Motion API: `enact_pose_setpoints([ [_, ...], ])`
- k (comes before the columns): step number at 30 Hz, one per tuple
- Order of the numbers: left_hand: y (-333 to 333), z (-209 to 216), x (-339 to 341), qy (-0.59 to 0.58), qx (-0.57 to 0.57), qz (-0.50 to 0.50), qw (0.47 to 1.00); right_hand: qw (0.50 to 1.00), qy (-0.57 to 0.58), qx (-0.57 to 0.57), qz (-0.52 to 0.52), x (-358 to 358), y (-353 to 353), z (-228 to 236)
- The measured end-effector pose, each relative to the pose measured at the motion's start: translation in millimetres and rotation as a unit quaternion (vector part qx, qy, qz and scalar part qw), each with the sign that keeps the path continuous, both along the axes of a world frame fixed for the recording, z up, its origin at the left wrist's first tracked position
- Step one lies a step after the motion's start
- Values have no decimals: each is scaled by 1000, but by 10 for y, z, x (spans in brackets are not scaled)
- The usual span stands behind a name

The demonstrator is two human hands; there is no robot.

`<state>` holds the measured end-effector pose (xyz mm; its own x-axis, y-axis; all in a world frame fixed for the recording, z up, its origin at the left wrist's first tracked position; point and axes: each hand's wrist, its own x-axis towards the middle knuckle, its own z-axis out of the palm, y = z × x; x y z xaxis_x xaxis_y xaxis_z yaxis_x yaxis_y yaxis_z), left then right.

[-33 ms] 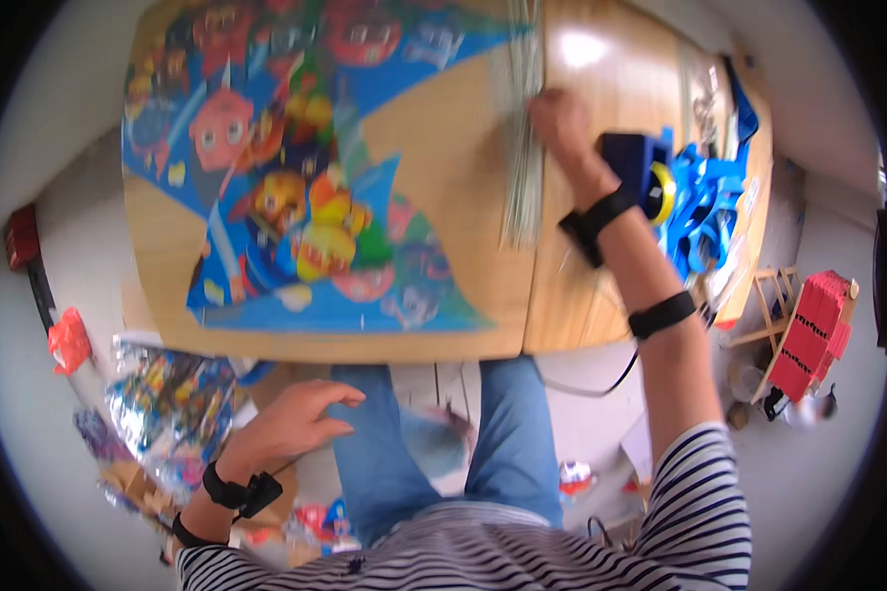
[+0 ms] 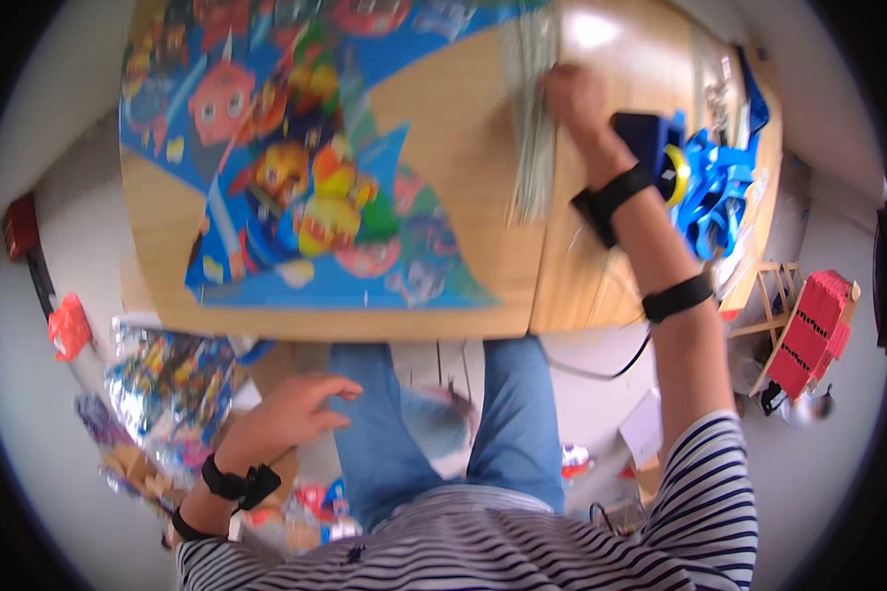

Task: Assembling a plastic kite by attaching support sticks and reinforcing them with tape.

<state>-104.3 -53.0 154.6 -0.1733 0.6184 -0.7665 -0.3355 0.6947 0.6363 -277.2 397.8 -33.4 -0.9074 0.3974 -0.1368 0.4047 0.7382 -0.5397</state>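
Observation:
My right hand is at the far part of the table, curled and blurred, against the right side of a bundle of long, thin, pale strips. Its fingers look pressed together; what is between them is too blurred to make out. Glossy blue plastic sheets with cartoon figures spread over the left half of the table, lying partly over one another. My left hand hangs off the near edge, left of my thighs, with thumb and fingers apart and nothing in it.
Right of my right hand are a dark blue box-like holder, a yellow-and-black roll and tangled blue ribbon. Shiny printed packages lie below the table's left side. Red stacked pieces stand on the right. A dark cable hangs below the edge.
The view has shifted slightly, so the table sits higher in the picture. My right hand stays beside the strips, and my left hand has barely moved.

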Motion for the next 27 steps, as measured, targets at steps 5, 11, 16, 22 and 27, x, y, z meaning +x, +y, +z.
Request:
enact_pose_setpoints([
  [5, -804, -336, 894, -38, -64, 42, 996, 993, 21, -116, -17, -24, 180, -29],
  [11, -1790, -768, 1607, 4, -208, 13, 978, 998, 9, -62, -31, -15, -34, 35],
  [16, -2481, -984, 2218, 13, -229, -29, 973, 998, -11, -61, -13, 127, -93, 95],
  [22, -2921, -1459, 2603, 34, -236, 51, 970, 994, 28, 99, 43, 65, 132, -174],
  [27, -3331, -2146, 2573, 102, -303, -148, 936, 1000, 18, -13, -8, 145, 166, -80],
])
